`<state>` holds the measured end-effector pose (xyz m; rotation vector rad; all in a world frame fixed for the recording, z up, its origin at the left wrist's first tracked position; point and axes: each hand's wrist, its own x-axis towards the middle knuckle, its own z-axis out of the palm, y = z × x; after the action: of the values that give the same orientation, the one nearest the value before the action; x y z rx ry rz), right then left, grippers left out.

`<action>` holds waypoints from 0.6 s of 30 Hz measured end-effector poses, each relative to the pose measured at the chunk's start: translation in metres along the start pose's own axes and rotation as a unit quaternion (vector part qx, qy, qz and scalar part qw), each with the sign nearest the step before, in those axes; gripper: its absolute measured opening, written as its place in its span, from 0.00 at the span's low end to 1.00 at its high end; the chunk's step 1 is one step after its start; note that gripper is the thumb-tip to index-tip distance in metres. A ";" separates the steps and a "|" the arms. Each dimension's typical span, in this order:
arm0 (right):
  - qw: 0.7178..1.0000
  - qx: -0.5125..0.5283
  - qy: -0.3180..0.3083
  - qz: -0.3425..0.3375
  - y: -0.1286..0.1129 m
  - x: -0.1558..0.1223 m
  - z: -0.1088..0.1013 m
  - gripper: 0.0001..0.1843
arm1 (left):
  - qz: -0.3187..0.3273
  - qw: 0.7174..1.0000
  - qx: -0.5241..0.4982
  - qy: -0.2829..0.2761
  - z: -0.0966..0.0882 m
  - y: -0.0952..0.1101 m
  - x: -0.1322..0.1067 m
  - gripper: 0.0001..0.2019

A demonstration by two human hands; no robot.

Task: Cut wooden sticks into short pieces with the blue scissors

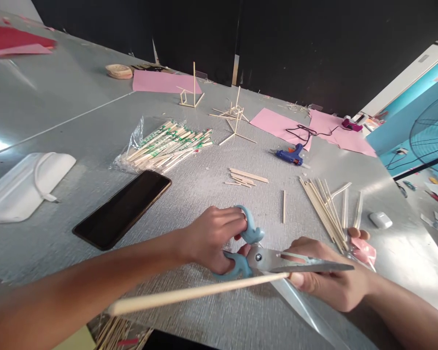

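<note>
My left hand (219, 238) is closed round the light-blue handles of a pair of scissors (258, 257), the fingers in one loop and the thumb in the other. The blades are spread apart and point right. A pale round wooden stick (200, 294) lies across between them, its thick end towards the lower left. My right hand (328, 277) pinches the stick's far end between thumb and fingers, partly hidden behind the upper blade. Just beyond the hands, a short stick piece (283, 206) and several cut sticks (246, 177) lie on the grey table (204, 199).
A black phone (124, 209), a white pouch (29, 187) and bagged chopsticks (168, 146) lie left. Stick frames (235, 119) stand farther back near pink paper (277, 126). To the right are a blue glue gun (291, 154), loose sticks (323, 209) and a white case (380, 220).
</note>
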<state>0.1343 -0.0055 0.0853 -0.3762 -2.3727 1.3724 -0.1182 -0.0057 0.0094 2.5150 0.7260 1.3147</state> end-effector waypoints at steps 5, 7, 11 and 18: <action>0.982 -0.184 0.044 -0.006 -0.006 -0.004 0.001 0.26 | -0.007 0.999 -0.030 -0.015 -0.001 -0.002 0.000 0.10; 0.960 -0.270 0.064 -0.023 -0.010 -0.006 0.001 0.22 | -0.012 0.999 -0.044 -0.020 -0.001 -0.002 0.000 0.10; 0.937 -0.335 0.090 -0.051 -0.017 -0.006 0.001 0.14 | -0.030 0.998 -0.055 0.002 0.005 0.001 -0.002 0.09; 0.880 -0.455 0.087 -0.106 -0.017 -0.005 0.002 0.16 | -0.047 0.995 -0.089 -0.005 0.008 0.005 -0.003 0.07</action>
<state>0.1372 -0.0178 0.0978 -0.4277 -2.6477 0.0378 -0.1111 -0.0113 0.0045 2.3168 0.6823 1.2755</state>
